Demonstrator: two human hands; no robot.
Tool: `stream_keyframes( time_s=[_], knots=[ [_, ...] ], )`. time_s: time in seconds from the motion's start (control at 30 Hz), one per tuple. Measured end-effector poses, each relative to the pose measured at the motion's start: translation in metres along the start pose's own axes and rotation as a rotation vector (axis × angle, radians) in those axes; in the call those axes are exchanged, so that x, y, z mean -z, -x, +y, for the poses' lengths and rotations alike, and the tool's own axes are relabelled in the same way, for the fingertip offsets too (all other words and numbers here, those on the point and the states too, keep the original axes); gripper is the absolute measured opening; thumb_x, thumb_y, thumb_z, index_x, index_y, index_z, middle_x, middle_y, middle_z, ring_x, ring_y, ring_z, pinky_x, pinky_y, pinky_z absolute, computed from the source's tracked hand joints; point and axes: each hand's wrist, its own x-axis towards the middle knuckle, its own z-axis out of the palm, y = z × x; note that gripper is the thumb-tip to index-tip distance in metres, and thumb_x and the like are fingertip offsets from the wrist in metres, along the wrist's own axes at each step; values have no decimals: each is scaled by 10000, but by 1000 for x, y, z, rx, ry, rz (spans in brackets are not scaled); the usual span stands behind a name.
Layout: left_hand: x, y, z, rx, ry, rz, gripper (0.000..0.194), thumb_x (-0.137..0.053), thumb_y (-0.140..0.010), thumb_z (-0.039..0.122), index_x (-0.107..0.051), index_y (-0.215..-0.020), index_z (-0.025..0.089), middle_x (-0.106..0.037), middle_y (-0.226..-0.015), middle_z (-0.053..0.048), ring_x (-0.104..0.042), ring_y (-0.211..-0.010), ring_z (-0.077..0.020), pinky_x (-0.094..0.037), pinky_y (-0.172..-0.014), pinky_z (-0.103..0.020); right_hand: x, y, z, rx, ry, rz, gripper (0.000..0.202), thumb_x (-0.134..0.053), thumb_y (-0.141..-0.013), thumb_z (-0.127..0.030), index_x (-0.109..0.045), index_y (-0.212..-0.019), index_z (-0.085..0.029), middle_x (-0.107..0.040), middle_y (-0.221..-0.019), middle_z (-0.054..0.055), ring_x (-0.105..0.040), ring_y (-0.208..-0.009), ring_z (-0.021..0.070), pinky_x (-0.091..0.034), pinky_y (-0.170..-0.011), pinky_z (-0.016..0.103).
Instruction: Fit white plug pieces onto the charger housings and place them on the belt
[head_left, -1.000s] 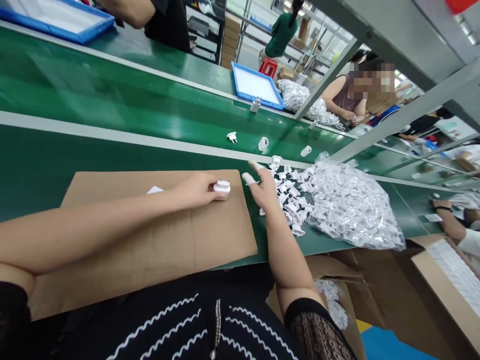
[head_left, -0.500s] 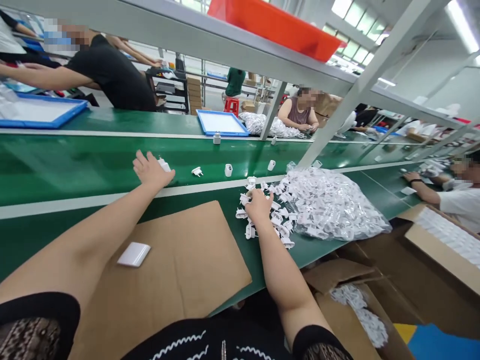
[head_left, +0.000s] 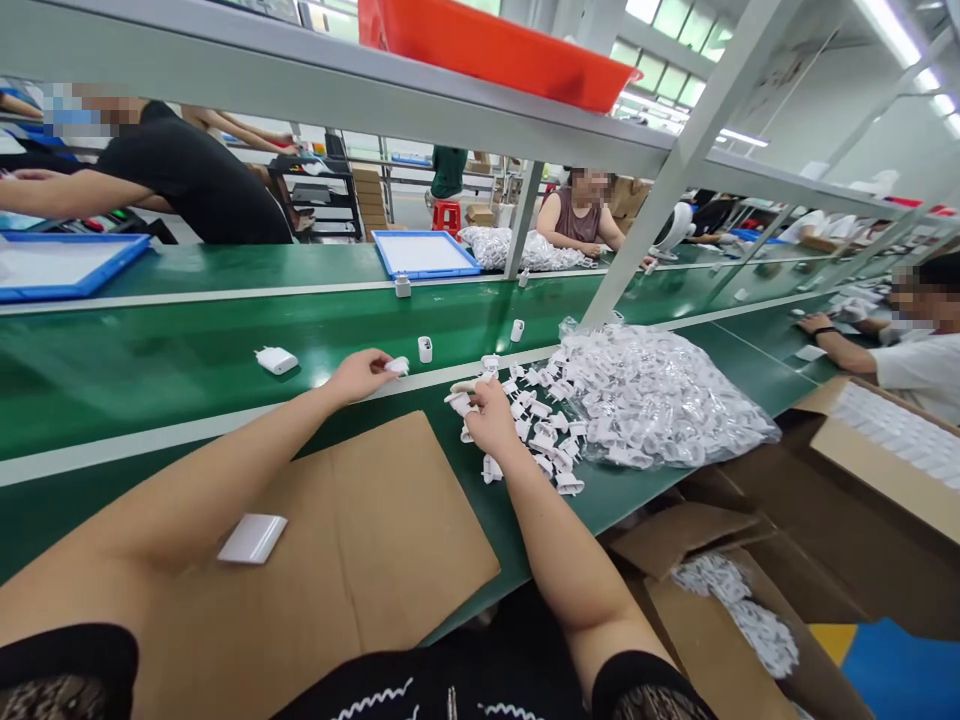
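My left hand (head_left: 363, 374) is closed in a pinch on a small white plug part (head_left: 398, 367), just over the near edge of the green belt. To its right, my right hand (head_left: 491, 418) grips another white plug part (head_left: 459, 403) beside a loose pile of the same parts (head_left: 546, 432). A white charger (head_left: 276, 360) with pins lies on the belt, left of my left hand. Further white charger bodies (head_left: 425, 349) stand along the belt. On the cardboard sheet (head_left: 390, 520) in front of me rests a glossy white square piece (head_left: 253, 539).
A clear bag (head_left: 667, 400) full of white parts sits right of the pile. Open cartons (head_left: 697, 620) stand at lower right. A metal post (head_left: 667, 190) and a shelf with a red bin (head_left: 495, 55) rise ahead. Co-workers sit across the belt and at right.
My left hand has left the charger, moved right and taken the plug part from the belt. My right hand has lifted a plug part at the pile's left side. The view has shifted slightly.
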Motion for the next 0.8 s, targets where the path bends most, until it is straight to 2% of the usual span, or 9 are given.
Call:
stream_keyframes(
  time_s=[0.07,0.13,0.2,0.33,0.4,0.5,0.57,0.63,0.8],
  knots=[
    [-3,14,10,-112,31,-136,499,-790,-705,568,-772,-1080,238,-769,-1019,-38,-717,-937,-244,-577,-843,-297,-1,-2,-1,-48,-69,21,371,-620,-780,-144,-733,-1122,-233,-555,-1029,42,-647,-849,172,-578,-808,352],
    [-6,17,19,-181,19,-187,560,-802,-682,614,-777,-1100,242,-766,-1033,-44,-718,-928,-248,-581,-845,-306,-3,-3,-3,-145,-226,18,429,-685,-741,-181,-675,-1167,-231,-619,-1045,43,-660,-848,170,-581,-780,334],
    [-7,7,28,-176,-29,-111,586,-740,-771,594,-741,-1212,209,-744,-1162,-93,-711,-1002,-271,-577,-903,-341,-4,-4,-5,-234,-393,-2,462,-772,-668,-215,-637,-1110,-227,-675,-1031,43,-670,-861,173,-586,-769,318],
    [-12,-32,40,-140,-110,47,721,-697,-816,313,-537,-1493,125,-558,-1496,-186,-540,-1363,-341,-409,-1177,-429,-1,-4,-13,-280,-618,-76,419,-823,-595,-265,-648,-975,-245,-701,-1004,25,-677,-911,182,-606,-739,307],
    [-15,-47,42,-164,-134,37,715,-682,-788,210,-551,-1488,149,-558,-1505,-152,-501,-1411,-315,-378,-1202,-379,2,-2,-18,-314,-733,-149,412,-815,-597,-276,-670,-982,-258,-699,-989,6,-679,-856,165,-606,-687,293],
    [-15,-53,43,-175,-179,14,476,-661,-807,200,-712,-1279,187,-631,-1390,-123,-598,-1288,-292,-465,-1103,-320,5,-1,-23,-358,-830,-249,409,-816,-608,-293,-700,-998,-249,-707,-911,-1,-661,-735,130,-542,-585,225],
    [-9,-43,42,-169,-210,26,357,-660,-843,258,-748,-1177,170,-630,-1335,-151,-620,-1233,-315,-489,-1058,-348,5,-1,-25,-358,-848,-269,428,-827,-605,-294,-709,-1012,-236,-708,-854,-4,-637,-684,114,-486,-538,197],
    [1,-20,40,-175,-228,37,353,-656,-886,359,-743,-1170,169,-627,-1293,-154,-628,-1194,-325,-501,-1005,-366,4,0,-25,-351,-828,-264,455,-843,-579,-277,-710,-1012,-230,-700,-806,-17,-618,-649,105,-472,-531,196],
    [11,80,27,-345,-208,58,405,-605,-940,560,-745,-1097,214,-671,-1081,-82,-665,-943,-253,-478,-769,-325,0,8,-28,-257,-665,-265,423,-864,-596,-308,-719,-987,-237,-724,-868,-14,-664,-693,122,-567,-634,253]
  ],
)
